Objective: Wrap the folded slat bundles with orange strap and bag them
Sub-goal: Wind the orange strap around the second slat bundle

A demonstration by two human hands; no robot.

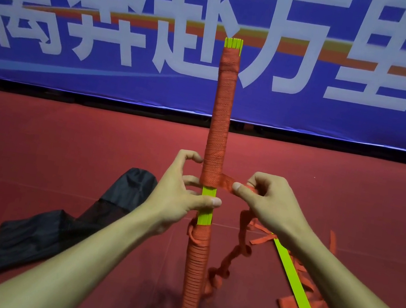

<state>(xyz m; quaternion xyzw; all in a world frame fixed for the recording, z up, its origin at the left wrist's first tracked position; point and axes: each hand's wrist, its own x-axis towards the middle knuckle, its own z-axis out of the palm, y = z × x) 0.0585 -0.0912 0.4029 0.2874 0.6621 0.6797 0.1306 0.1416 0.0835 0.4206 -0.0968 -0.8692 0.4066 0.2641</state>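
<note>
A bundle of yellow-green slats point(204, 211) stands upright in front of me, wound with orange strap point(218, 129) above and below a bare middle band. My left hand point(184, 191) grips the bundle at that bare band, thumb across its front. My right hand point(267, 197) pinches the free strap just right of the bundle, pulled taut from the upper winding. The loose strap tail point(232, 256) hangs twisted down to the floor. A black bag point(70, 222) lies on the floor to the left.
A loose yellow-green slat point(299, 293) lies diagonally on the red floor point(62, 142) at right, among several orange strap lengths point(307, 297). A blue banner point(312, 110) with large white characters hangs behind.
</note>
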